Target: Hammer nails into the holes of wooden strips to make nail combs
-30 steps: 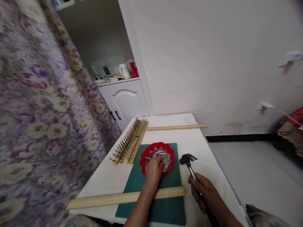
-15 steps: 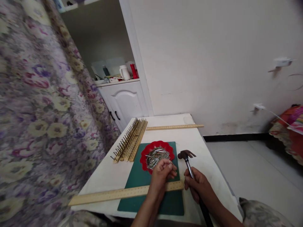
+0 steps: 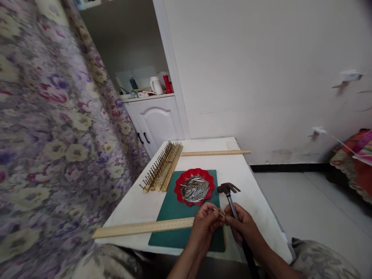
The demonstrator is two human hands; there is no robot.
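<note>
One left hand [image 3: 207,223], fingers pinching a slender nail [image 3: 221,214] above the table's near edge. One right hand [image 3: 244,224], fingers wrapped around a hammer [image 3: 231,203], head upward, toward the table's right edge; contact with the nail uncertain. One red bowl [image 3: 211,182] of nails, on a green mat [image 3: 168,211]. One wooden strip [image 3: 145,227], across the mat, left end by the table's [image 3: 130,209] near left corner. Nail-studded strips [image 3: 164,168], along the left edge. One further strip [image 3: 216,153], near the far edge.
</note>
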